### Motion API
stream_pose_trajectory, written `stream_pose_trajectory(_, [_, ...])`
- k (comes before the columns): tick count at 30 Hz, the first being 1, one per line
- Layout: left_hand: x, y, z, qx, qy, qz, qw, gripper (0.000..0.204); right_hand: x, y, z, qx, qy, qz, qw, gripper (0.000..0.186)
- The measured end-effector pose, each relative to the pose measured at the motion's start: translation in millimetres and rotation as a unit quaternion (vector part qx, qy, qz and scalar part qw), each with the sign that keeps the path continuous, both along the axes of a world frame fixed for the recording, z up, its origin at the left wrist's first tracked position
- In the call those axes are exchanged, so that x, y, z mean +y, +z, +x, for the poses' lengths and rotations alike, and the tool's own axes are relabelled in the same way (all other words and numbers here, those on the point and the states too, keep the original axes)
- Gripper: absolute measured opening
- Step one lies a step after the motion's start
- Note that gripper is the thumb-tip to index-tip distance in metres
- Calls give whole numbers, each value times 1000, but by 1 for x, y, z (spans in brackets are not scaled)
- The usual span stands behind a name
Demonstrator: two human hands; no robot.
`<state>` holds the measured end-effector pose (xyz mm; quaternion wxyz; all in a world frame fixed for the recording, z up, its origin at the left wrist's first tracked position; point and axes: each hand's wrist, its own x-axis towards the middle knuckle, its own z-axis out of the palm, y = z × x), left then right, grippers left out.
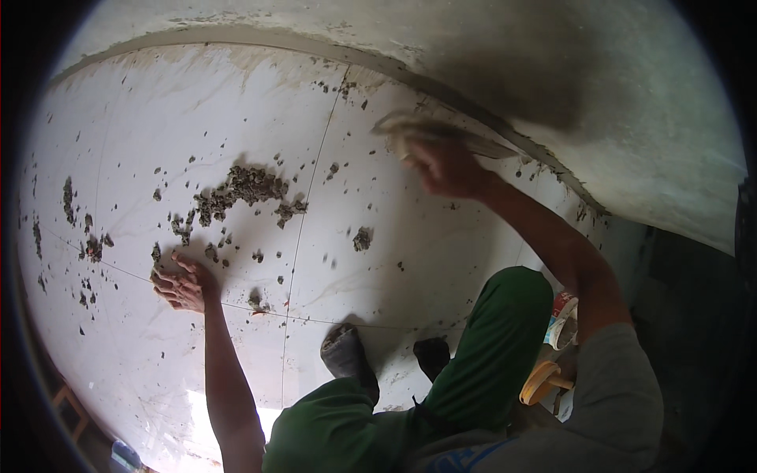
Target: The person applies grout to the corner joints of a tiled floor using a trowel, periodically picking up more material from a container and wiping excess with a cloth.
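My left hand (pixel 180 288) lies on the white tile floor (pixel 236 102), fingers stretched out, beside small grey mortar crumbs (pixel 156 252). Nothing shows in its grasp. Farther ahead of it lies a larger heap of crumbly mortar (pixel 244 187). Over at the wall's foot, my right hand (pixel 441 164) is closed around a flat, pale brownish tool (pixel 493 147). Motion blurs the tool, so its exact kind does not show. One end points along the wall and the other reaches left over the tiles.
A grey plastered wall (pixel 505 63) curves along the far side and right. My dark shoes (pixel 347 355) stand on the tiles. Beside my right knee are a white and red bucket (pixel 561 323) and a yellow-orange round object with a handle (pixel 540 382). Loose crumbs dot the floor.
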<state>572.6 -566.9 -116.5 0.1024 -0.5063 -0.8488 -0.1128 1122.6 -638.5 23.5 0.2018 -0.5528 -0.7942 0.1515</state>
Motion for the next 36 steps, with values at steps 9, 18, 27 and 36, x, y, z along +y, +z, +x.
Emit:
stream_pose_trajectory(9, [2,-13,-12,-21,-13,-10,1000,85,60,11,71,-164,-136,75,974,32])
stream_pose_trajectory(18, [14,-23,-70,-141,-111,-105,978,108,-4,35,120,-189,-161,36,968,39])
stream_pose_trajectory(27, [-45,22,-122,-247,-238,-173,923,75,-48,17,147,-152,-102,136,974,31])
stream_pose_trajectory(36, [-68,53,-118,-259,-67,-286,920,70,-35,-22,160,-265,-132,27,955,45])
